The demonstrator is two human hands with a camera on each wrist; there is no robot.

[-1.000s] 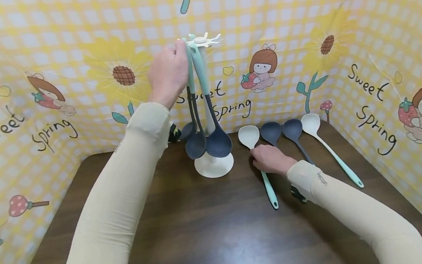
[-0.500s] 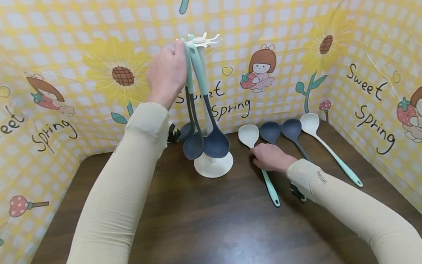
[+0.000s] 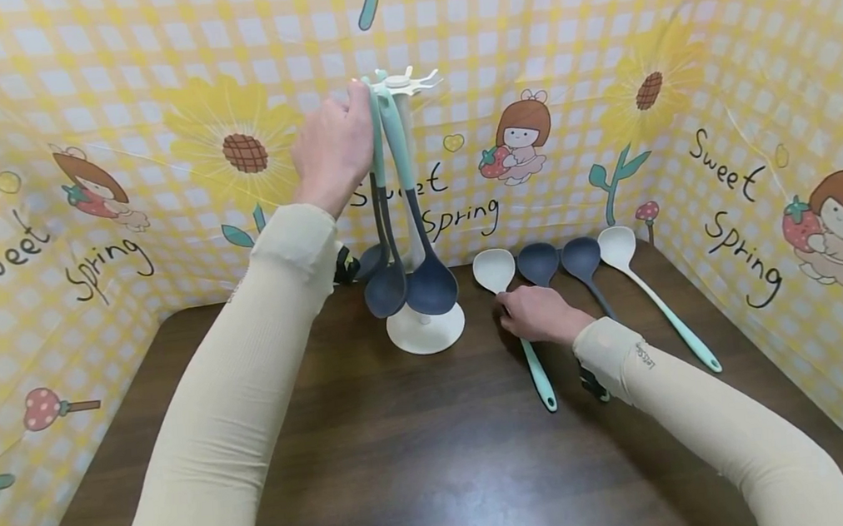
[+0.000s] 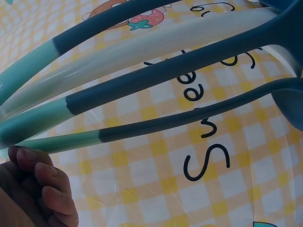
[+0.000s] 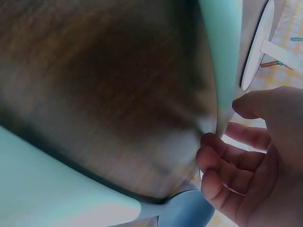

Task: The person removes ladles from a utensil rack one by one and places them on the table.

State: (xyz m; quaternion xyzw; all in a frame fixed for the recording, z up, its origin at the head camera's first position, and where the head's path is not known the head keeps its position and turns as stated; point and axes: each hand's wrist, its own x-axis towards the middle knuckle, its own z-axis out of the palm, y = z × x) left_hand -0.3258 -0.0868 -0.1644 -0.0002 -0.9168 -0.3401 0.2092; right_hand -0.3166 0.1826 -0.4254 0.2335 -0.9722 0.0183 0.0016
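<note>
My left hand (image 3: 332, 150) is at the top of a white rotating utensil stand (image 3: 428, 335), pinching the mint handle end of a dark blue ladle (image 4: 71, 141). Its fingers curl in below the handle in the left wrist view. Two more dark ladles, one in front (image 3: 431, 289) and one beside it (image 3: 386, 291), hang from the stand's left side. Over on the table, my right hand (image 3: 542, 315) grips a white ladle (image 3: 494, 270) near its neck. That ladle's mint handle (image 5: 225, 52) runs past the fingertips in the right wrist view.
Right of that white ladle lie two dark ladles (image 3: 539, 263) (image 3: 582, 257), their handles partly under my right arm, and another white ladle (image 3: 618, 247). The brown table (image 3: 378, 459) ends at a yellow checked cloth (image 3: 220, 30) on the back and sides.
The ladles hanging on the stand have shifted slightly left over the last second. Both hands stay almost where they were, and the right one still holds the white ladle.
</note>
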